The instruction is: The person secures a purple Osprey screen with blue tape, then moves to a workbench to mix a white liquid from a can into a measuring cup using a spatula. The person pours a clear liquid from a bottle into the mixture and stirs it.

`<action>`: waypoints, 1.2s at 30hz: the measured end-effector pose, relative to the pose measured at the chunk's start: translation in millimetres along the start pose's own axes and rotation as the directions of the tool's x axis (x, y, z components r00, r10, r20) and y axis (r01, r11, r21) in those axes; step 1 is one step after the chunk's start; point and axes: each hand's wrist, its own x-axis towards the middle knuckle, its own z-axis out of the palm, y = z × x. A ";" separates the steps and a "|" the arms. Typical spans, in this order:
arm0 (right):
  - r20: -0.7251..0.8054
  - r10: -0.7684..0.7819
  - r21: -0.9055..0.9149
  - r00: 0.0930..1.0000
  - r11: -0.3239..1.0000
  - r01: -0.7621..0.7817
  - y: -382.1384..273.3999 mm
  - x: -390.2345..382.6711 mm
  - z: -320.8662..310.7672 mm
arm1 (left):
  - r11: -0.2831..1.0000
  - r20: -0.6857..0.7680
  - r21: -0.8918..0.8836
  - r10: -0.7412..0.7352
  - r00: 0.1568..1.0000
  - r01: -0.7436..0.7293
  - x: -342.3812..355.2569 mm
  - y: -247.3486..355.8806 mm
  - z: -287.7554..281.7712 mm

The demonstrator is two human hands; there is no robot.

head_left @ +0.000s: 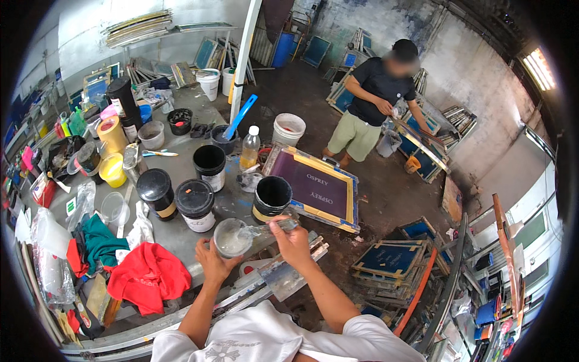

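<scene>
My left hand (213,262) is wrapped round a clear plastic cup (224,246) with whitish, translucent stuff inside, held over the table's near edge. In my right hand (293,244) is a flat, greyish spatula (263,230); its far end reaches into the cup and looks coated with the same stuff. Just beyond the cup stands an open black tub (272,194). Left of it are a lidded black tub (195,199) with a white label and another lidded black tub (155,188). A second open black tub (210,164) stands farther back.
A bottle of yellowish liquid (249,148) and a blue-handled tool (242,116) stand on the table (175,236). Red cloth (149,276) lies at left. A framed printing screen (316,188) leans beyond the table. Another person (381,90) stands at the back, handling frames.
</scene>
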 end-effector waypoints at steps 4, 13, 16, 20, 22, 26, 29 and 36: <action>-0.057 0.028 0.229 0.998 0.973 -0.014 -4.0 -0.5 -2.5 | 0.965 0.015 -0.254 0.066 0.998 -0.060 2.4 -1.5 -10.0; -0.044 -0.371 0.457 0.928 0.819 0.349 -103.8 3.3 -20.4 | -0.281 0.480 -0.850 -0.064 0.875 0.446 10.4 30.6 -94.7; -0.029 -0.420 0.768 0.907 0.572 0.290 -128.9 -1.2 -20.3 | -0.486 0.495 -0.755 0.019 0.869 0.441 12.9 59.3 -101.8; 0.051 -0.414 0.901 0.909 0.411 0.137 -160.5 0.7 -23.9 | -0.472 0.600 -0.667 0.117 0.791 0.576 4.6 75.2 -97.5; 0.103 -0.500 0.909 0.860 0.399 0.123 -162.5 5.6 -29.5 | -0.454 0.619 -0.663 0.115 0.777 0.595 -2.4 73.6 -95.3; 0.036 -0.475 0.872 0.880 0.445 0.205 -165.5 2.1 -34.6 | -0.345 0.578 -0.750 0.074 0.812 0.565 -1.2 82.5 -99.1; 0.011 -0.520 0.868 0.854 0.429 0.250 -158.3 1.8 -27.1 | -0.319 0.524 -0.756 0.227 0.821 0.571 2.0 81.6 -97.0; 0.363 -0.603 0.843 0.710 0.537 0.024 -157.8 -5.3 -21.9 | -0.253 0.590 -0.759 0.123 0.798 0.600 9.8 68.1 -99.0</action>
